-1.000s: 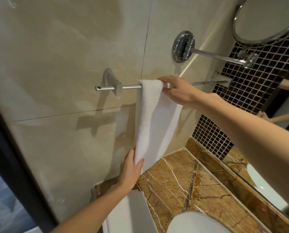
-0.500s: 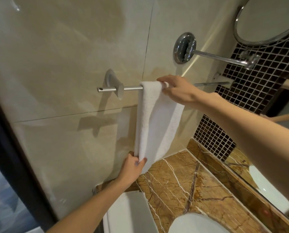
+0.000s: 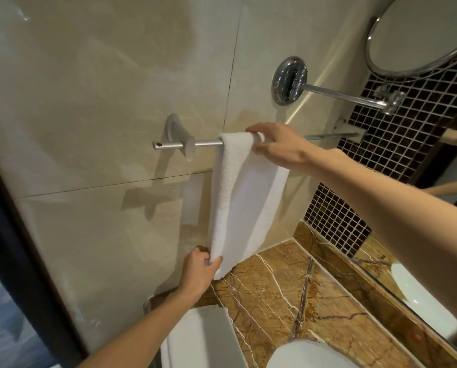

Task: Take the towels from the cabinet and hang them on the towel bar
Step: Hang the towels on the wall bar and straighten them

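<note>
Pinching low, clamping high, all seen from the head cam, the only view we've got. The left hand (image 3: 199, 270) has thumb and curled fingers nipped on the btm-left corner of the white terry towel (image 3: 243, 197), drawing it down twd the wall. The right hand (image 3: 277, 144) sits up top, fingers draped over the fold and thumb pressed on the front face, so it pinches the cloth right where it crosses the brushed-metal towel bar (image 3: 206, 142).

The towel's on the bar, folded lengthways into a narrow strip. It hangs down the beige tiled wall (image 3: 102, 88), and its lower edge ends just above the brown veined marble counter (image 3: 288, 288). The back half is hidden, so can't say if the two drops match.

Handling, as I judge it: light, limp, no stiffness at all, so it goes wherever it's tugged. The terry nap gives fingers plenty of bite, but the bar looks smooth, so an uneven hang could prob creep off the long side. Best holds are what we're seeing: a hem corner to pull it straight, plus the fold on the bar to anchor it. Nothing fragile here, and a firm tug won't hurt it.

One more job waits: a second folded white towel (image 3: 200, 338) lies below, beside the left forearm. Same stuff, so prob best lifted by a folded edge w/ both hands so it doesn't flop open. No cabinet in view.
</note>
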A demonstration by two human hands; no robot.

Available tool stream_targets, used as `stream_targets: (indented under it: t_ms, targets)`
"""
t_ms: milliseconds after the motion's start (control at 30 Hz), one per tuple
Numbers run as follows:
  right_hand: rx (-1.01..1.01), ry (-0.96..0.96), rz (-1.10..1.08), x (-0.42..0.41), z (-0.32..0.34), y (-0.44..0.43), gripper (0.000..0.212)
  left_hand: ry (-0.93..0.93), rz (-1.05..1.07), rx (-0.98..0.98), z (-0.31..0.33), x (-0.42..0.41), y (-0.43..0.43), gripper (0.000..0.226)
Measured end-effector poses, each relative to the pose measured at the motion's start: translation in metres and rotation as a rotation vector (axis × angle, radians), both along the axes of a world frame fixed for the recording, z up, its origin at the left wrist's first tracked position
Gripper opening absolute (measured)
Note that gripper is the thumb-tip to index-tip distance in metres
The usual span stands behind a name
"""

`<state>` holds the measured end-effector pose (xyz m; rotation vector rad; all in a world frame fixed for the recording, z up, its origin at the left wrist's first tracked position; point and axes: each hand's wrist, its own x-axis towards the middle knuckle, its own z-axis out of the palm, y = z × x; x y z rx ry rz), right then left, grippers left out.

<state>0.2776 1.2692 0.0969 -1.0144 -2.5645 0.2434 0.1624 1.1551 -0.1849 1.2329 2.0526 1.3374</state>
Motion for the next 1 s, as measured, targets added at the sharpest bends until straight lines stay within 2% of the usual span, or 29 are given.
stream_targets:
  t_ms: [133,267,367,500,667,767,900,1000]
  targets:
    - [-0.021,-0.020,-0.004,0.001,0.003,0.000,0.050,-0.052,0.064,0.031,-0.006,0.001,-0.002,0.035]
    - [-0.018,-0.020,0.008,0.001,0.003,0.000,0.048,-0.087,0.133,0.077,-0.006,0.004,-0.005,0.033]
    - [-0.007,-0.017,0.006,0.001,0.002,-0.001,0.048,-0.165,0.175,0.037,-0.004,0.006,-0.006,0.038]
    - [-0.001,-0.023,0.009,0.001,0.003,-0.003,0.048,-0.249,0.109,-0.007,-0.011,0.006,-0.004,0.047]
    - [0.014,-0.043,0.033,0.001,0.005,-0.006,0.046,-0.204,0.019,-0.104,-0.022,0.004,-0.002,0.024]
    - [0.016,-0.049,0.035,0.001,0.005,-0.004,0.046,-0.134,-0.011,-0.119,-0.026,0.002,-0.002,0.024]
    - [0.010,-0.054,0.059,0.000,0.001,-0.002,0.045,0.104,-0.057,-0.144,-0.031,-0.001,-0.004,0.026]
    - [0.021,-0.064,0.061,-0.001,0.000,-0.001,0.042,0.109,-0.057,-0.130,-0.030,-0.003,-0.002,0.028]
